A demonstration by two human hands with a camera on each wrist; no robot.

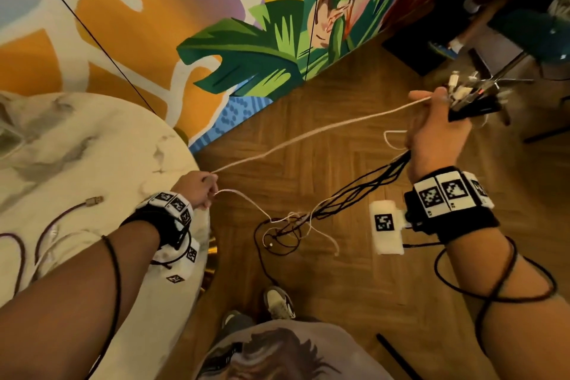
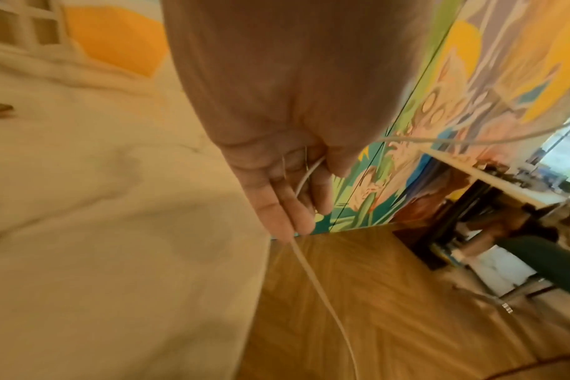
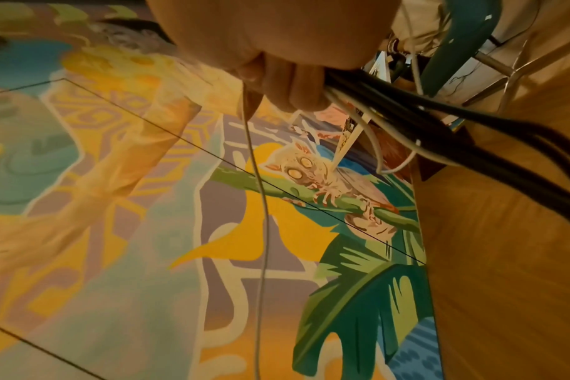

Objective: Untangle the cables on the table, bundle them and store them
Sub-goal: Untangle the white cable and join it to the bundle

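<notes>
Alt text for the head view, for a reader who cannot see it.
Left hand and right hand stretch a white cable between them over a wooden floor; the right also grips a bundle of cables, beside a marble table.

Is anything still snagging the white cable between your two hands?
No: white cable runs clear from left hand to right hand. Its tail below enters the hanging tangle of black cables.

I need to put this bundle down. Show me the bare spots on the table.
Bare marble on the table lies between the wall and the purple cable, up to the edge by the left hand. The near-left part is crowded with the purple and white cable loops. The far-left corner holds something blurred.
</notes>
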